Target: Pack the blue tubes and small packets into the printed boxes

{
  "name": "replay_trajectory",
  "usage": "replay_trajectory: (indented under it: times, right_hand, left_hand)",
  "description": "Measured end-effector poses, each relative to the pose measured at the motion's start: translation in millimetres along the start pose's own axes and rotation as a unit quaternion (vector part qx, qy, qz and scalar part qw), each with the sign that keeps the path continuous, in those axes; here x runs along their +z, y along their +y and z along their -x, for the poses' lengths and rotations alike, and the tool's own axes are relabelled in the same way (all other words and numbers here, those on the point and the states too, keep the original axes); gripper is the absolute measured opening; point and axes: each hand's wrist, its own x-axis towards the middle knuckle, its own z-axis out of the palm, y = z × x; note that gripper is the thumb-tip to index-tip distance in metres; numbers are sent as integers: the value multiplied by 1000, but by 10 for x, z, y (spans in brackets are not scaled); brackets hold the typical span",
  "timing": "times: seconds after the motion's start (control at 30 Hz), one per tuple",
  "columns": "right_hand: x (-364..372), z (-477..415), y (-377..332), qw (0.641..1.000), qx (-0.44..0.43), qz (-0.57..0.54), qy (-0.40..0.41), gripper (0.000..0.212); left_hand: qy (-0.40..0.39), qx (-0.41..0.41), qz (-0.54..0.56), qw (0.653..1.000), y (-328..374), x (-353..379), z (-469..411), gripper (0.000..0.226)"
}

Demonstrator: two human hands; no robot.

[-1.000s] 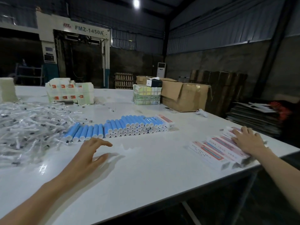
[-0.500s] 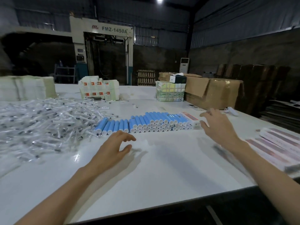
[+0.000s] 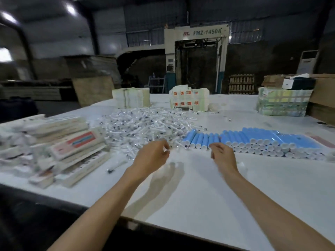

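Blue tubes with white caps lie stacked in a row at the right of the white table. A heap of small clear packets covers the middle. Printed boxes, white with red and blue print, are piled at the left. My left hand hovers at the near edge of the packet heap with fingers loosely curled and nothing in it. My right hand hovers just in front of the tube caps at the row's left end, fingers bent, holding nothing.
Stacks of white cartons and red-marked cartons stand at the back. A green bundle and a brown cardboard box are at the back right. One loose packet lies near the boxes. The table's near edge runs diagonally below my arms.
My view has swung left, bringing the pile of printed boxes into sight. My right hand moved left from the tube row's right end to its left end. My left hand reached forward to the packets.
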Motion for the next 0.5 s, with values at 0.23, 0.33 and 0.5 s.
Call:
replay_trajectory:
  times: [0.23,0.33,0.5]
  right_hand:
    - [-53,-77,126,999,13,-41,-6,22]
    - [-32,-72,120,998,-2,-50,-23,22]
    - [-55,-73,123,998,-1,-60,-24,24]
  left_hand:
    - [77,-183,-240,950,-1130,-681,222,27]
    - [131,-223,-297,919,-1425,-884,325,32]
    - [108,-244,-346,900,-1697,-1083,315,51]
